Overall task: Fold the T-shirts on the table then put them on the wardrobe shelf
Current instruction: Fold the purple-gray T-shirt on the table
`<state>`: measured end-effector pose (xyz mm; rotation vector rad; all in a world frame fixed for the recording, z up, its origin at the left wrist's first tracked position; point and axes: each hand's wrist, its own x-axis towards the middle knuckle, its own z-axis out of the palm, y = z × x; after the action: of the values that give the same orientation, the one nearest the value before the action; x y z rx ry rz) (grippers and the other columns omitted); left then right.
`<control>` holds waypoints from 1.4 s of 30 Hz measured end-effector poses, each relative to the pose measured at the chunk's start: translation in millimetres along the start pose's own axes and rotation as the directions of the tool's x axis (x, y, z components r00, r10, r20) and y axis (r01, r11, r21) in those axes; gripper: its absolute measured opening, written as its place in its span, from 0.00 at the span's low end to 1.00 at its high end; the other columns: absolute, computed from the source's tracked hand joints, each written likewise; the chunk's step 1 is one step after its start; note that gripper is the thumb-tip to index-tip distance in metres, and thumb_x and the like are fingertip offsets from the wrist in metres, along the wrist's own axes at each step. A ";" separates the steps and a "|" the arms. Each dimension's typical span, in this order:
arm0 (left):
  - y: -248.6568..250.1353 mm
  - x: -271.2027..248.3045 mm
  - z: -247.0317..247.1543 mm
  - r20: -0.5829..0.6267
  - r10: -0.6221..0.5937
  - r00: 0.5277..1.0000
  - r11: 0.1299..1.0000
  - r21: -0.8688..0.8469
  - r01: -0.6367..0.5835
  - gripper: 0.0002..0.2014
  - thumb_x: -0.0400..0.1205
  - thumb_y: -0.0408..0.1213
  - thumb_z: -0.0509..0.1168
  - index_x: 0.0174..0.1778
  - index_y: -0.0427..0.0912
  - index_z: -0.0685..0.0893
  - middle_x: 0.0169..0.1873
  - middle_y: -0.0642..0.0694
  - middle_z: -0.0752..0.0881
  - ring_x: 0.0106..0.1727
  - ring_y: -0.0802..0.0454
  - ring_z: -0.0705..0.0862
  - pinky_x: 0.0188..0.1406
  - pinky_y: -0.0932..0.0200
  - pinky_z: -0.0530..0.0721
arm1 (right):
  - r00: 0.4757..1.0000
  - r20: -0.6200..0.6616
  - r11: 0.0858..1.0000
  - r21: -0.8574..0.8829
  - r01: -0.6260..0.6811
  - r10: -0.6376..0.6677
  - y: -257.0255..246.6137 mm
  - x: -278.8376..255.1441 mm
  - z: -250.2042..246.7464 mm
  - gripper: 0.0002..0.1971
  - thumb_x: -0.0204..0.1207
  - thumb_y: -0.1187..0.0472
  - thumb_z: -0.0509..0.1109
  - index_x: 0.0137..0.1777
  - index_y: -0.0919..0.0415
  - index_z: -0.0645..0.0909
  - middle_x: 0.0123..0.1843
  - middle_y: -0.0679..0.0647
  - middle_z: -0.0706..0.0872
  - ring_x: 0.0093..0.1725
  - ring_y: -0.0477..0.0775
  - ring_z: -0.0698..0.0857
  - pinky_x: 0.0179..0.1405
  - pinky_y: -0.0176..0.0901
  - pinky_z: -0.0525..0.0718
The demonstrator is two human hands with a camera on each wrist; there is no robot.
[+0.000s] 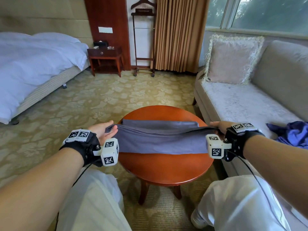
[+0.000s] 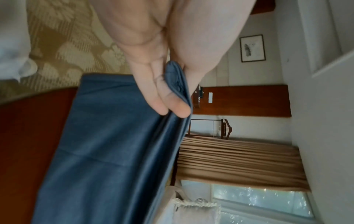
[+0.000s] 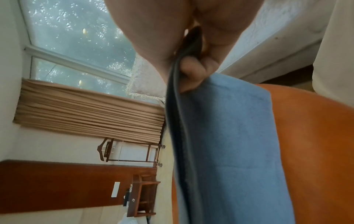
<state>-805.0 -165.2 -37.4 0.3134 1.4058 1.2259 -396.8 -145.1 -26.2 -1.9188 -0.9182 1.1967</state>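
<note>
Now the left hand (image 1: 103, 129) pinches the left end of the grey T-shirt (image 1: 160, 139), thumb on top and straight fingers (image 2: 153, 84) pressed together beneath the layered edge. Opposite, the right hand (image 1: 220, 126) pinches the right end between thumb and curled fingers (image 3: 193, 72). Between them the upper fold is stretched taut and raised, while the shirt's lower part lies across the round wooden table (image 1: 165, 169). A crumpled blue garment (image 1: 290, 134) lies on the sofa (image 1: 241, 104) just beside the right wrist.
</note>
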 end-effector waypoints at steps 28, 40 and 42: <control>-5.5 183.6 29.4 -0.100 0.059 0.993 0.924 0.382 -0.017 0.19 0.83 0.49 0.67 0.33 0.47 0.68 0.25 0.51 0.67 0.09 0.61 0.63 0.09 0.73 0.55 | 0.970 -0.145 0.981 0.025 -0.193 0.194 2.2 172.3 50.6 0.11 0.79 0.56 0.71 0.42 0.63 0.75 0.36 0.57 0.80 0.15 0.50 0.82 0.08 0.32 0.75; -4.6 169.2 51.3 -0.085 0.175 0.981 0.874 0.472 -0.115 0.11 0.78 0.41 0.74 0.37 0.45 0.78 0.31 0.50 0.77 0.22 0.57 0.75 0.11 0.72 0.69 | 0.979 -0.158 0.978 -0.146 -0.149 0.126 -12.3 149.5 70.7 0.14 0.66 0.58 0.80 0.44 0.69 0.85 0.30 0.58 0.84 0.32 0.59 0.83 0.35 0.46 0.82; -8.2 155.9 60.4 0.009 0.228 0.974 0.800 0.568 -0.192 0.09 0.74 0.35 0.78 0.36 0.42 0.83 0.30 0.46 0.81 0.18 0.57 0.77 0.14 0.68 0.71 | 0.993 -0.027 0.947 -0.300 -0.115 0.113 -18.4 133.7 80.8 0.15 0.69 0.58 0.79 0.50 0.67 0.84 0.32 0.57 0.82 0.30 0.56 0.81 0.30 0.43 0.79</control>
<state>-793.7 -18.7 -117.5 0.8742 1.8134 0.9661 -431.6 -9.0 -96.8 -2.2444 -1.0464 1.1645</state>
